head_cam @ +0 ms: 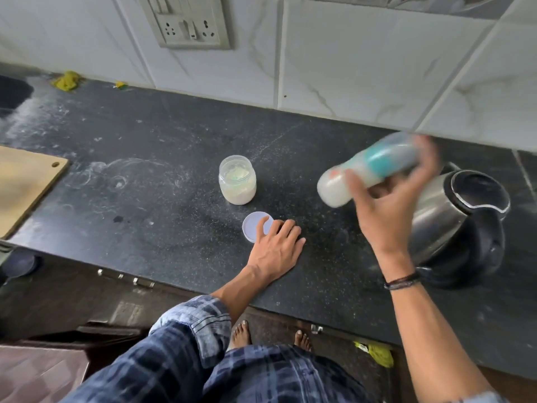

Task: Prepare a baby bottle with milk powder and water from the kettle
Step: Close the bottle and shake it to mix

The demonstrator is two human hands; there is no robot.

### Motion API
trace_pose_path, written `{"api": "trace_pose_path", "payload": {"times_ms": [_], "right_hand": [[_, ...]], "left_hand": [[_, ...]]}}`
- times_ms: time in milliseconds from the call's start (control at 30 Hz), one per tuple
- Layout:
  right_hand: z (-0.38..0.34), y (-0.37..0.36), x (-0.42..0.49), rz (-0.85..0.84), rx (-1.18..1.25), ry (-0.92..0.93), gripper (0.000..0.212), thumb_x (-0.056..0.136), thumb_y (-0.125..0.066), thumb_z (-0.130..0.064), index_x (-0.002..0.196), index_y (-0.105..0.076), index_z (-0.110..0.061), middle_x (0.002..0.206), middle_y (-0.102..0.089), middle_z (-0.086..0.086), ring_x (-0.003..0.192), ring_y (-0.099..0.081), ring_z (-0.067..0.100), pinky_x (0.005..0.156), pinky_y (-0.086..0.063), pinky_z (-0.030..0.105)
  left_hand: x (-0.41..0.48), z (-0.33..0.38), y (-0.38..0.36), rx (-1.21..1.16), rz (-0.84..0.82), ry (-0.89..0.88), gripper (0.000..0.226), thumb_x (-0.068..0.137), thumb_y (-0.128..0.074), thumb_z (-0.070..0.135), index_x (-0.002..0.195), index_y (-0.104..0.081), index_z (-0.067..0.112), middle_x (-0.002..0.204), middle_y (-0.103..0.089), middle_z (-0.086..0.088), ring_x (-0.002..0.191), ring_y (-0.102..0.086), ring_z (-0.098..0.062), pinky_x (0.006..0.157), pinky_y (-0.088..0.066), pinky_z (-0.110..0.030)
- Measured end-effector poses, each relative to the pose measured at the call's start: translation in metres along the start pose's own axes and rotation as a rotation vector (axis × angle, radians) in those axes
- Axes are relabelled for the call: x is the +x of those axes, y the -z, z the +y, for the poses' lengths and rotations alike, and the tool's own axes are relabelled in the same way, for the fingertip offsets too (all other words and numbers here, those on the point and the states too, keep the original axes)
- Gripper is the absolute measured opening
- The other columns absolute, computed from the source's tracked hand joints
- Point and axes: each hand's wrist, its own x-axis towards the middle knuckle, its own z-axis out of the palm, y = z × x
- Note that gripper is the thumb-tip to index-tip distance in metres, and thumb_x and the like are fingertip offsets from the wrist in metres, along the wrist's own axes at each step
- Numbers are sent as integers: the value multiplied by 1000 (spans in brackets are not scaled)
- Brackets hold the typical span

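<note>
My right hand (389, 199) grips a baby bottle (363, 170) with a teal collar, held almost sideways above the counter and blurred by motion; milky white liquid fills its lower end. My left hand (276, 248) rests flat on the dark counter (145, 170), fingertips touching the edge of a round white lid (255, 226). The open jar of milk powder (237, 180) stands just behind that lid. A steel kettle (459, 216) with a black handle sits to the right, partly behind my right hand.
A wooden board (26, 184) lies at the counter's left end. A switch and socket plate (189, 23) is on the tiled wall. Yellow scraps (67, 80) lie at the back left. Below the counter edge are drawer handles, my bare feet and the floor.
</note>
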Motion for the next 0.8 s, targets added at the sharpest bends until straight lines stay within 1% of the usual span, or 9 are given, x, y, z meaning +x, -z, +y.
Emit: {"api": "trace_pose_path", "payload": {"times_ms": [67, 133, 200, 333, 467, 567, 633, 700, 800], "right_hand": [[1, 4, -7, -49, -5, -29, 89, 82, -86, -5, 146, -26, -17, 142, -48, -3, 119, -65, 22, 91, -61, 52], [-8, 10, -5, 58, 53, 161, 90, 85, -86, -4, 147, -22, -14, 151, -41, -6, 129, -60, 26, 92, -61, 45], [-2, 12, -4, 113, 26, 259, 92, 87, -85, -4, 150, -18, -7, 156, -32, 0, 137, -54, 29, 96, -59, 47], [12, 6, -14, -30, -75, -67, 90, 83, -87, -9, 147, -26, -24, 144, -45, -11, 121, -63, 9, 93, -61, 46], [13, 9, -9, 129, 37, 128, 91, 89, -84, -6, 151, -19, -16, 153, -42, -12, 128, -62, 30, 94, -61, 44], [18, 0, -11, 24, -37, -22, 94, 85, -86, -6, 152, -20, -12, 144, -46, -25, 123, -64, 14, 92, -61, 47], [14, -3, -14, 22, -11, -25, 92, 84, -85, -4, 151, -21, -8, 144, -45, -16, 122, -63, 13, 90, -61, 41], [11, -3, -12, 195, 70, 95, 93, 90, -80, -2, 152, -12, 2, 150, -35, -3, 129, -61, 16, 93, -59, 31], [14, -5, -11, 156, 6, 91, 93, 89, -81, -4, 152, -13, 3, 152, -31, 7, 134, -57, 21, 98, -59, 39]], "left_hand": [[1, -1, 0, -2, 1, -9, 35, 108, -37, 45, 113, -62, 21, 124, -59, 2, 106, -55, -24, 107, -29, -58], [1, 0, 1, 5, 16, -5, 35, 108, -37, 44, 112, -63, 20, 122, -59, 2, 105, -56, -25, 107, -30, -58], [1, 1, 1, 9, 16, -5, 34, 108, -38, 43, 110, -63, 19, 121, -60, 1, 103, -56, -25, 106, -30, -58], [0, 0, 2, 1, 17, -21, 34, 108, -38, 44, 111, -63, 20, 122, -60, 0, 105, -56, -25, 106, -29, -58], [1, 0, 1, 14, 19, -5, 35, 108, -38, 44, 111, -63, 20, 122, -60, 1, 103, -55, -25, 107, -29, -57], [0, 0, 0, 10, 12, -11, 36, 108, -38, 45, 112, -63, 20, 123, -60, 1, 105, -55, -25, 108, -28, -57], [0, -1, 1, 7, 12, -23, 35, 108, -38, 45, 113, -63, 20, 123, -60, 1, 105, -55, -25, 108, -28, -58], [1, -1, 1, 13, 16, -15, 34, 107, -39, 44, 112, -63, 20, 122, -60, 1, 104, -55, -25, 107, -28, -57], [0, 0, 0, 20, 8, -13, 32, 107, -41, 44, 110, -62, 20, 120, -59, 1, 102, -54, -25, 106, -29, -57]]}}
